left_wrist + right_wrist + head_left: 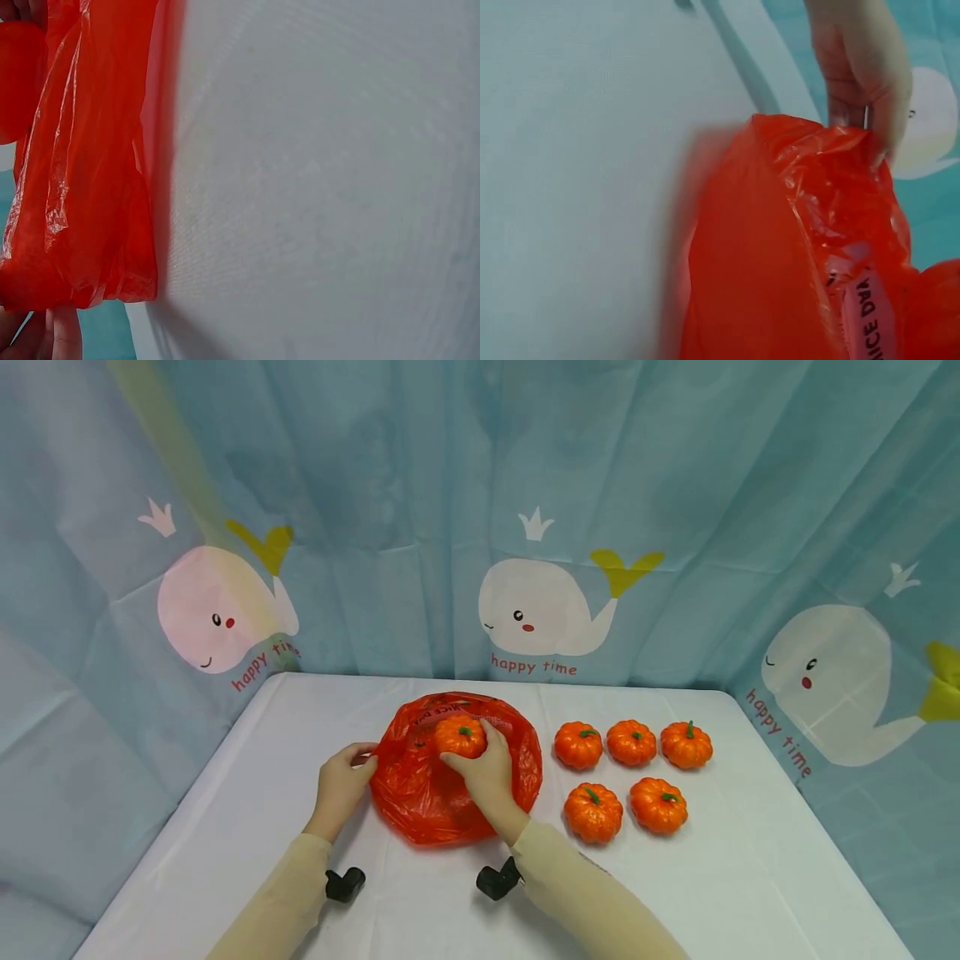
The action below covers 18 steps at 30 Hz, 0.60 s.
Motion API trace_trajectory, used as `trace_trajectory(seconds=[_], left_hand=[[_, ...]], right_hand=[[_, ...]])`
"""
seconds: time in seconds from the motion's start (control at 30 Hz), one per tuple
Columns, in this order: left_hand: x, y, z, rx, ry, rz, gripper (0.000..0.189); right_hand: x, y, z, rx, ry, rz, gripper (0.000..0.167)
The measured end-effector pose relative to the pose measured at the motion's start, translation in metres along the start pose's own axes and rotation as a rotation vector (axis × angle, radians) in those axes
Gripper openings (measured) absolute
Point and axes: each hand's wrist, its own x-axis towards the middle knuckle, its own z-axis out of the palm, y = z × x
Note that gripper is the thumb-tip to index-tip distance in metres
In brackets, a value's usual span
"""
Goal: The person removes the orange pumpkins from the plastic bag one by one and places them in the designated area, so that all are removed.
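Note:
A red plastic bag (427,802) with black print stands open-mouthed on the table, left of the middle. My left hand (341,785) pinches its left rim between thumb and fingers; the right wrist view shows this left hand (866,71) at the bag's edge too. Over the bag's mouth, my right hand (487,772) grips a small orange pumpkin (461,737) with a green stem, thumb on the near side and fingers on the far right side. In the left wrist view the pumpkin (19,82) shows at the upper left, beside the bag's wall.
Several more pumpkins lie right of the bag: three in a back row, with one pumpkin (632,742) in its middle, and two nearer, including a pumpkin (593,812) close to my right sleeve. A blue curtain (405,610) with whales hangs behind the white table (750,860).

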Motion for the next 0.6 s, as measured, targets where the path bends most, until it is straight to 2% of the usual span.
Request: trace_trajectory(seconds=[0.27,0.6], left_hand=[[0.000,-0.004,0.001,0.009,0.007,0.004,0.031],[0.002,0.000,0.000,0.012,-0.004,0.000,0.032]], right_hand=[[-0.005,0.004,-0.014,-0.015,-0.032,-0.004,0.082],[-0.012,-0.003,-0.034,-0.010,-0.039,-0.020,0.084]])
